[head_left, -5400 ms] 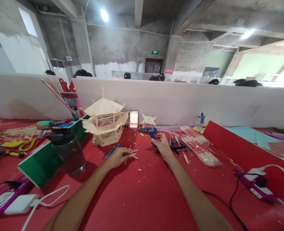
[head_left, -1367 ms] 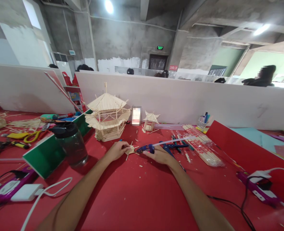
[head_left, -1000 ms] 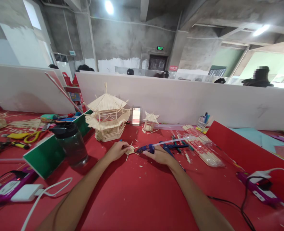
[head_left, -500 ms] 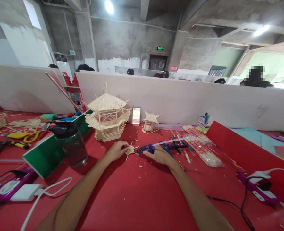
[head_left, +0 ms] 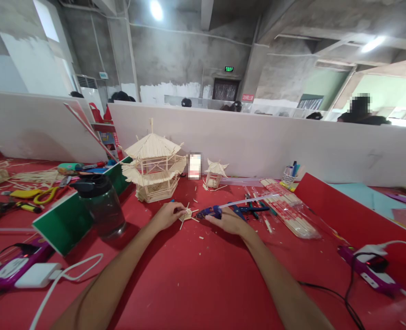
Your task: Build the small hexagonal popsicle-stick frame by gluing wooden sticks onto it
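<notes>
My left hand (head_left: 167, 215) pinches a small star-shaped piece of wooden sticks (head_left: 187, 214) against the red table (head_left: 203, 284). My right hand (head_left: 228, 222) grips a blue glue gun (head_left: 210, 212); its nozzle points left at the stick piece and a clear glue stick (head_left: 249, 200) juts out behind it. A large two-tier stick pavilion (head_left: 153, 167) stands just beyond my left hand, and a small stick pavilion (head_left: 216, 173) stands by the white partition (head_left: 258, 142).
A dark water bottle (head_left: 101, 206) and a green board (head_left: 68, 215) sit left. Scissors and pliers (head_left: 27, 197) lie far left. Packs of sticks (head_left: 285, 211) and pens lie right. Purple power strips (head_left: 371, 268) and cables sit at both near corners. A person sits beyond the partition.
Since 5.4 s ago my right hand has brought the glue gun from the back of the table to the stick piece in my left hand. Over the last second both hands hold still.
</notes>
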`<state>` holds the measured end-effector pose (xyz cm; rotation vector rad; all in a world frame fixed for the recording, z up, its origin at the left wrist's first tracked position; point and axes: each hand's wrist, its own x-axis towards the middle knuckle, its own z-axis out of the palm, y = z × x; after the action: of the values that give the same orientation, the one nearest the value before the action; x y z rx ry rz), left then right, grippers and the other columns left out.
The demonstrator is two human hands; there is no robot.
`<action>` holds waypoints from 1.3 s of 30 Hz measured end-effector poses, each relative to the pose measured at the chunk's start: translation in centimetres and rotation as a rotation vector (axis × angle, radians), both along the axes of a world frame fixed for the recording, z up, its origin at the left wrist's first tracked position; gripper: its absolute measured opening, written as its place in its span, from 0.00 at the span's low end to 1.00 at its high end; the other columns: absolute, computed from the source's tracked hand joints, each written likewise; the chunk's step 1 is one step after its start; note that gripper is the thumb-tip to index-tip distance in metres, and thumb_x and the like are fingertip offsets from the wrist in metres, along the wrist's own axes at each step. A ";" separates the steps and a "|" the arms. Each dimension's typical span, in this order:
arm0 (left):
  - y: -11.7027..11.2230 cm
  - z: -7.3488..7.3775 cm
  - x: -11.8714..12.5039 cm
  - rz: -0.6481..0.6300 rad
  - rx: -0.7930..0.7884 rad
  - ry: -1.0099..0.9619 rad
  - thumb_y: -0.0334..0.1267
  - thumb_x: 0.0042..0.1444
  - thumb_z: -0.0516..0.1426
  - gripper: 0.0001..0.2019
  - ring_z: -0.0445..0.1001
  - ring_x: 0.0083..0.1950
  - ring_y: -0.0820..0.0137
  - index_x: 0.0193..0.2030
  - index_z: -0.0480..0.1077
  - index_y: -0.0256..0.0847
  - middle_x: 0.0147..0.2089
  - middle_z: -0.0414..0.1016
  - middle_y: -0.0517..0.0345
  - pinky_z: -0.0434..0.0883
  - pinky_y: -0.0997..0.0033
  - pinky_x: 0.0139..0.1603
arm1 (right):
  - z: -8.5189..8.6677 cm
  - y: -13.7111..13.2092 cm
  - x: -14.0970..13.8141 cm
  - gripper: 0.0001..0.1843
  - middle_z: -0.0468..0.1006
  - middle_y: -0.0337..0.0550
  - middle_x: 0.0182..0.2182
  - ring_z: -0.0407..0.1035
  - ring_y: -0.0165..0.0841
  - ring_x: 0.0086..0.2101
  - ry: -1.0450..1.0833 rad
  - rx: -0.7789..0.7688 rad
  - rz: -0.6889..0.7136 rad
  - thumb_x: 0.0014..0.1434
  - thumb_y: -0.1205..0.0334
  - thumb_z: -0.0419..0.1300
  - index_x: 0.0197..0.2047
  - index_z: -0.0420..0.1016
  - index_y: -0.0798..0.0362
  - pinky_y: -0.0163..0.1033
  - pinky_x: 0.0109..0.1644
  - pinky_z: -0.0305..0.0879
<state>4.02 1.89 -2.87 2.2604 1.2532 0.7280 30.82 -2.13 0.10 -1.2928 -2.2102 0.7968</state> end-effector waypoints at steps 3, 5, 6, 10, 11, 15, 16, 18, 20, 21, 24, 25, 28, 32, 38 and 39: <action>0.1 -0.2 -0.1 -0.008 0.009 0.011 0.47 0.60 0.54 0.15 0.74 0.38 0.67 0.37 0.77 0.39 0.36 0.80 0.55 0.64 0.73 0.38 | -0.3 0.2 0.6 0.20 0.80 0.43 0.34 0.71 0.35 0.35 0.008 -0.050 -0.016 0.62 0.45 0.55 0.39 0.79 0.52 0.38 0.42 0.66; 0.2 -0.3 -0.1 -0.019 0.007 0.010 0.47 0.60 0.54 0.15 0.74 0.38 0.67 0.37 0.77 0.39 0.36 0.80 0.55 0.64 0.72 0.39 | -0.7 0.3 1.0 0.23 0.77 0.43 0.30 0.71 0.34 0.30 0.046 -0.134 -0.046 0.60 0.40 0.55 0.33 0.77 0.53 0.38 0.38 0.67; 0.2 -0.3 -0.1 -0.021 0.005 0.007 0.47 0.60 0.54 0.15 0.74 0.38 0.67 0.38 0.77 0.39 0.36 0.80 0.55 0.64 0.72 0.39 | -0.9 0.3 1.2 0.26 0.76 0.42 0.28 0.70 0.33 0.28 0.096 -0.194 -0.047 0.58 0.37 0.55 0.32 0.75 0.53 0.38 0.36 0.67; 0.1 -0.3 -0.1 -0.017 0.013 -0.005 0.46 0.60 0.55 0.14 0.74 0.38 0.67 0.37 0.77 0.39 0.36 0.80 0.55 0.64 0.73 0.38 | -1.4 0.3 1.7 0.33 0.71 0.39 0.26 0.67 0.30 0.24 0.430 -0.415 0.016 0.49 0.27 0.57 0.35 0.69 0.53 0.38 0.30 0.68; 0.1 -0.2 0.0 -0.015 0.014 -0.006 0.46 0.60 0.55 0.14 0.74 0.37 0.68 0.37 0.77 0.39 0.36 0.80 0.55 0.64 0.73 0.38 | -1.5 0.4 1.7 0.34 0.70 0.38 0.26 0.65 0.29 0.23 0.507 -0.434 0.007 0.48 0.27 0.58 0.35 0.67 0.52 0.37 0.28 0.67; 0.0 -0.1 0.0 -0.007 0.018 0.007 0.46 0.60 0.55 0.14 0.74 0.37 0.67 0.36 0.77 0.39 0.36 0.80 0.55 0.64 0.72 0.38 | -1.6 1.2 1.6 0.26 0.63 0.30 0.20 0.57 0.25 0.19 0.612 -0.343 -0.141 0.48 0.39 0.65 0.33 0.63 0.51 0.31 0.20 0.58; -0.1 0.0 0.0 -0.004 0.023 0.015 0.46 0.60 0.55 0.14 0.74 0.37 0.67 0.37 0.77 0.39 0.37 0.80 0.54 0.64 0.72 0.38 | -1.7 1.5 1.5 0.22 0.62 0.29 0.19 0.57 0.25 0.18 0.589 -0.297 -0.183 0.49 0.44 0.65 0.33 0.63 0.51 0.31 0.20 0.59; -0.2 0.2 0.1 0.000 0.032 0.041 0.45 0.60 0.55 0.13 0.74 0.38 0.67 0.38 0.77 0.39 0.38 0.80 0.54 0.64 0.72 0.38 | -1.9 2.1 1.4 0.15 0.63 0.30 0.18 0.61 0.27 0.18 0.507 -0.208 -0.269 0.51 0.53 0.63 0.34 0.64 0.51 0.33 0.21 0.62; -0.4 0.4 0.1 0.001 0.046 0.075 0.44 0.61 0.55 0.13 0.74 0.38 0.66 0.38 0.77 0.40 0.38 0.80 0.53 0.64 0.72 0.38 | -2.0 2.6 1.3 0.10 0.67 0.34 0.21 0.66 0.30 0.19 0.395 -0.127 -0.339 0.53 0.58 0.59 0.36 0.66 0.52 0.35 0.24 0.66; -0.5 0.6 0.2 0.002 0.055 0.092 0.44 0.61 0.55 0.12 0.74 0.38 0.66 0.37 0.77 0.40 0.38 0.80 0.53 0.63 0.71 0.38 | -2.0 2.8 1.2 0.09 0.70 0.36 0.23 0.70 0.32 0.21 0.326 -0.073 -0.364 0.54 0.59 0.57 0.38 0.67 0.53 0.36 0.26 0.67; -0.7 0.9 0.2 -0.002 0.075 0.125 0.43 0.61 0.55 0.12 0.74 0.37 0.66 0.37 0.77 0.40 0.38 0.80 0.53 0.63 0.71 0.38 | -1.8 3.0 1.2 0.10 0.77 0.46 0.32 0.75 0.40 0.32 0.084 0.143 -0.431 0.57 0.59 0.56 0.40 0.70 0.54 0.39 0.36 0.69; -0.8 1.0 0.2 -0.008 0.078 0.131 0.43 0.61 0.54 0.12 0.74 0.37 0.65 0.37 0.77 0.40 0.38 0.79 0.53 0.63 0.71 0.37 | -1.7 3.0 1.3 0.10 0.78 0.49 0.35 0.75 0.42 0.36 0.005 0.200 -0.456 0.58 0.58 0.57 0.40 0.71 0.55 0.40 0.40 0.68; -0.8 1.1 0.1 -0.033 0.090 0.146 0.44 0.62 0.54 0.13 0.74 0.39 0.65 0.38 0.77 0.41 0.38 0.79 0.52 0.63 0.71 0.38 | -1.4 2.8 1.4 0.15 0.79 0.55 0.40 0.74 0.45 0.44 -0.174 0.267 -0.540 0.62 0.53 0.56 0.42 0.74 0.56 0.41 0.46 0.66; -0.7 0.9 -0.1 -0.051 0.102 0.171 0.44 0.63 0.53 0.13 0.74 0.40 0.64 0.39 0.77 0.41 0.39 0.79 0.52 0.64 0.71 0.39 | -0.9 2.6 1.5 0.21 0.79 0.58 0.43 0.74 0.45 0.45 -0.352 0.214 -0.547 0.65 0.48 0.52 0.46 0.75 0.58 0.40 0.45 0.65; -0.7 0.8 -0.2 -0.043 0.114 0.197 0.41 0.62 0.54 0.10 0.75 0.42 0.63 0.40 0.77 0.43 0.40 0.79 0.53 0.64 0.71 0.40 | -0.6 3.9 0.0 0.16 0.80 0.58 0.45 0.74 0.46 0.46 -0.570 0.157 -0.432 0.62 0.56 0.57 0.46 0.76 0.59 0.39 0.45 0.65; -0.8 0.9 -0.2 -0.043 0.114 0.201 0.41 0.62 0.54 0.10 0.75 0.42 0.64 0.40 0.77 0.43 0.40 0.79 0.53 0.64 0.71 0.40 | -0.7 4.2 -0.4 0.16 0.80 0.59 0.46 0.74 0.45 0.47 -0.581 0.154 -0.427 0.61 0.58 0.58 0.46 0.77 0.59 0.39 0.46 0.65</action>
<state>3.81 1.10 -1.99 2.4975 1.2765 0.5821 30.40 2.12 -0.63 -2.0040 -2.2043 0.0860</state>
